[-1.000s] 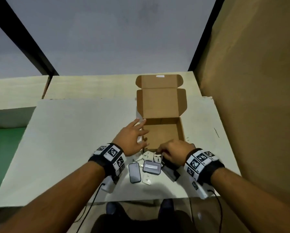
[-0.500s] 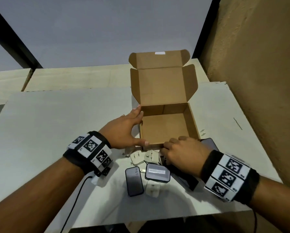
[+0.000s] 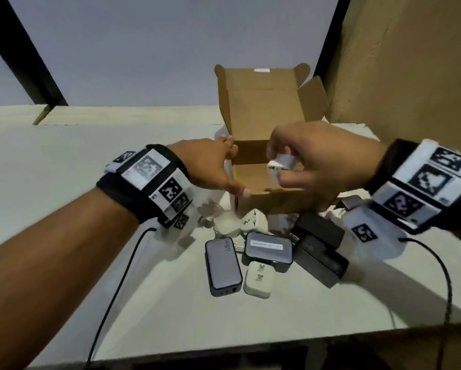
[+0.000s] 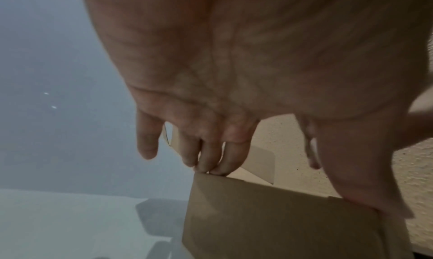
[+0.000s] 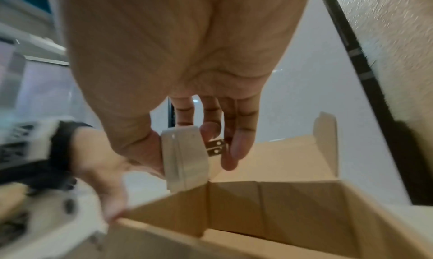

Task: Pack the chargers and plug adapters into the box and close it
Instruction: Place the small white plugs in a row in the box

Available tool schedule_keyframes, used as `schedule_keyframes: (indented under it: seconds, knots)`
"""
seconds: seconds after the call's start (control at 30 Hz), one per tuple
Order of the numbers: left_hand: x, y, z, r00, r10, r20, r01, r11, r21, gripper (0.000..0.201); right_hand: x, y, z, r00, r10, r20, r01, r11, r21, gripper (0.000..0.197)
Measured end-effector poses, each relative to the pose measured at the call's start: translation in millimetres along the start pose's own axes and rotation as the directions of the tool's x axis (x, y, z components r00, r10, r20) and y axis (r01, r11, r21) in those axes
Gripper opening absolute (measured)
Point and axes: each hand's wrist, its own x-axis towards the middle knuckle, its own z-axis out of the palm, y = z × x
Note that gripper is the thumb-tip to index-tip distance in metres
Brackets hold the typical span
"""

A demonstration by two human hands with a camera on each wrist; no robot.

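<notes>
An open cardboard box [image 3: 253, 201] stands on the white table [image 3: 90, 182], its lid [image 3: 261, 102] upright behind it. My right hand [image 3: 325, 161] pinches a white plug adapter [image 3: 280, 166] just above the box opening; the right wrist view shows the adapter [image 5: 185, 159] with its two metal prongs, held over the box [image 5: 281, 203]. My left hand [image 3: 210, 169] rests on the box's left wall, fingers [image 4: 211, 161] on its top edge, thumb at the front corner. Before the box lie a grey charger [image 3: 222, 265], a labelled dark charger [image 3: 268, 249], black chargers [image 3: 320, 252] and white adapters [image 3: 258, 283].
A tan wall [image 3: 411, 76] rises close on the right of the box. The table's front edge [image 3: 224, 348] runs just behind the pile. Black cables [image 3: 117, 276] hang from both wrists across the table. A black post [image 3: 23, 54] slants at the far left.
My right hand has left the pile and risen over the box with a white adapter in its fingers. The left hand stays on the box's left wall. The head view has moved closer.
</notes>
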Motion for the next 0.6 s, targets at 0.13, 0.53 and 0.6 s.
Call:
schedule_keyframes:
  seconds: [0.13, 0.53, 0.6]
  knots:
    - [-2, -2, 3, 1.000, -0.015, 0.000, 0.015, 0.996, -0.093, 0.110, 38, 17, 19, 0.971, 0.222, 0.085, -0.204, 0.963, -0.178, 0.034]
    - [-15, 7, 6, 0.995, -0.098, -0.034, 0.091, 0.980, -0.177, 0.100, 45, 18, 40, 0.951, 0.234, 0.204, -0.152, 0.924, -0.351, 0.039]
    - [-14, 8, 4, 0.993, -0.107, -0.047, 0.098, 0.982, -0.163, 0.099, 34, 22, 28, 0.965, 0.206, 0.165, -0.159, 0.953, -0.256, 0.034]
